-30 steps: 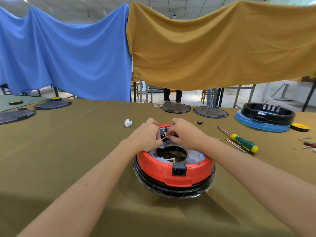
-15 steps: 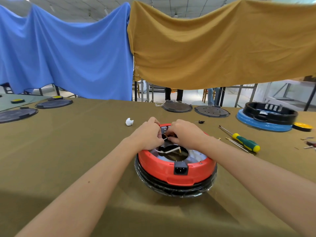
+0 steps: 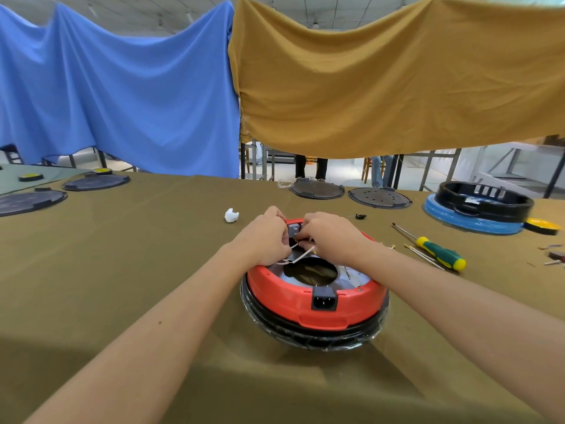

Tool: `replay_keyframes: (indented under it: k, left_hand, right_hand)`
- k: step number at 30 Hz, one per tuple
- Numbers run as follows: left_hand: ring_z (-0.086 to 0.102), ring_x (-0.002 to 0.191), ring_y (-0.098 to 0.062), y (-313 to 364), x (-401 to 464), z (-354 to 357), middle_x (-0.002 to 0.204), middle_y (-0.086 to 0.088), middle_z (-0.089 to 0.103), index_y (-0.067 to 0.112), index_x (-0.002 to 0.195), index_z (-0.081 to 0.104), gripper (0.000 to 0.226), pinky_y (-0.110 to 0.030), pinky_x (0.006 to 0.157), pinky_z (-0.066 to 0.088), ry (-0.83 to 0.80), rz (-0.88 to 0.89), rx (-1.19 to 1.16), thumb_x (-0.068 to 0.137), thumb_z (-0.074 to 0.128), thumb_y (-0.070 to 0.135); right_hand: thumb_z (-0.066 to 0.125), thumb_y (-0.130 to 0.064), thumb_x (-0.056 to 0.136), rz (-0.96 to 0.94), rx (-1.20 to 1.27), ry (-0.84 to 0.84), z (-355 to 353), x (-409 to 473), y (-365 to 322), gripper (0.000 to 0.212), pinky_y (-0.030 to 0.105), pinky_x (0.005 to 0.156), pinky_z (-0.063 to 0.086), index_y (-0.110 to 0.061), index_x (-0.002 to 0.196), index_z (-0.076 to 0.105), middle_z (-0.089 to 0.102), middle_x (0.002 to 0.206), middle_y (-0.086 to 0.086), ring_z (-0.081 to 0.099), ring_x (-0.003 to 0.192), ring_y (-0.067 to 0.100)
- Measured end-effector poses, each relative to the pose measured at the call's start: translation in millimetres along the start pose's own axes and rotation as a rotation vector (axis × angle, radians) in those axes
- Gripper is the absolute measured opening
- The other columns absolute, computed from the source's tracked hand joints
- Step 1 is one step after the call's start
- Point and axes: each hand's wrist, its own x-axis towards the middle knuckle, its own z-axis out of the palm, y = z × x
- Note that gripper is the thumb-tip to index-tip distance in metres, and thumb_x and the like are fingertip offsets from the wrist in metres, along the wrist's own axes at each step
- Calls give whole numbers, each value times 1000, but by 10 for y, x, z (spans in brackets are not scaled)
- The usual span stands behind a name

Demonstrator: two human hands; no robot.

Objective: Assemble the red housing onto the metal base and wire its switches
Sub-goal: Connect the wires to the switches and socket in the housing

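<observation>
At far rim of red housing (image 3: 318,304), seated on metal base (image 3: 351,275), you are pinching white wire (image 3: 301,256): left hand (image 3: 264,240), right hand (image 3: 328,237) curling at grey switch (image 3: 293,229). Be pushing connector straight, steadying switch.

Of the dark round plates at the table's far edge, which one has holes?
The right dark plate, nearer the blue-and-black housing; its left neighbour looks plain.

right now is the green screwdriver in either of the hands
No, the green screwdriver lies on the table to the right of the red housing, untouched.
</observation>
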Motion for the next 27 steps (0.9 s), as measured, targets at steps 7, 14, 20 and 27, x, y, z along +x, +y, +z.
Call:
replay_keyframes:
  k: [7,14,20,27]
  left_hand:
    - [58,99,-24,6,-3,-7,136,-4,42,21,69,57,23,-42,90,51,3,-3,3,90,62,15]
    - [59,101,-25,11,-6,-9,137,-5,41,15,77,61,15,-42,91,50,-1,-4,-4,91,60,13]
    - [59,100,-26,9,4,-10,137,-6,41,14,78,61,15,-42,89,51,1,-12,9,92,59,12]
    - [61,97,-25,-27,91,-43,123,-5,52,18,72,62,15,-37,83,51,-1,-12,30,87,66,15]
  right_hand:
    - [54,-16,96,9,-54,-50,-46,3,-67,24,29,58,32,-14,116,69,51,109,7,45,70,20]
    - [52,-15,98,14,-59,-67,-45,22,-77,27,23,51,24,-16,120,68,45,97,1,46,72,17]
    - [52,-16,98,38,-40,-44,-4,58,-65,26,22,49,22,-14,118,67,45,93,0,45,71,17]
    - [56,-31,97,73,12,32,43,65,-3,22,31,63,46,-16,97,72,52,90,-1,55,79,20]
